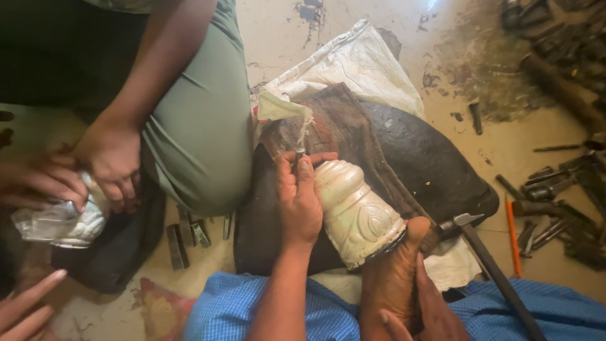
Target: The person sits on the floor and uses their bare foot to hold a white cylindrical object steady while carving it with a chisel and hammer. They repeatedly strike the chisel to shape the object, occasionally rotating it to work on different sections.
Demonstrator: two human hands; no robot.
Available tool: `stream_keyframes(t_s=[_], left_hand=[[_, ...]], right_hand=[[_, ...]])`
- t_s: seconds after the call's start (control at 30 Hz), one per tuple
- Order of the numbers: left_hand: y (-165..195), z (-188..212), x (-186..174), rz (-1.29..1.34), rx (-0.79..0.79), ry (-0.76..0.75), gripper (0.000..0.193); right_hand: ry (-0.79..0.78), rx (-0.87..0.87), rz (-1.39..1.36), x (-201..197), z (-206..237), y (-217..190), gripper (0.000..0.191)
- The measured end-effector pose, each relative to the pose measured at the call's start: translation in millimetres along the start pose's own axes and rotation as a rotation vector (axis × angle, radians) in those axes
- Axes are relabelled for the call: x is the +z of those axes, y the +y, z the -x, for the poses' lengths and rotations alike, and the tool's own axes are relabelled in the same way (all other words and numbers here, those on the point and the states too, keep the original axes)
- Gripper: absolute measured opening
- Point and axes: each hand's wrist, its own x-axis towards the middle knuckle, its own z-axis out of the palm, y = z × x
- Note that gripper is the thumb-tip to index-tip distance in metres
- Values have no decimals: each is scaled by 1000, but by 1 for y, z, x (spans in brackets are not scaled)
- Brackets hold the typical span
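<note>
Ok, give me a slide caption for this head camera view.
Left hand steadies a pale carved piece on a dark block, foot bracing its end.

Hammer (489, 262), orange pencil (512, 235), scattered chisels (187, 235)

— How is the light?
— Soft and warm, fairly dim. Glare whitens the floor (435, 6) at the top edge, and the pale carved piece (356, 211) shines faintly.
— Sharpness?
— Centre clear; corners darker, slightly smeared.
</note>
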Motion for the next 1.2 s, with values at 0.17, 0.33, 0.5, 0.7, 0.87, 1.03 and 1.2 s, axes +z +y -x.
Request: stream_keyframes(t_s=[0.17,0.33,0.5,0.7,0.87,1.03,1.2], left_hand=[[10,3,-5,-89,-36,17,20],[18,4,-9,-145,-65,42,23],[20,4,-13,-129,-55,53,21],[19,5,-19,-134,-17,23,20],[16,2,-25,-109,-77,-25,19],[7,-3,-25,-25,-67,-83,18],[2,-6,-22,-67,-21,-90,19]], right_hand=[[83,51,-52,5,2,-10,99],[182,13,-60,20,-1,-12,97],[258,-18,-155,38,2,-9,93],[220,-18,-138,38,2,-10,97],[100,-1,-65,26,1,-10,100],[79,98,-27,22,-3,-19,103],[57,156,-17,13,-11,-29,104]])
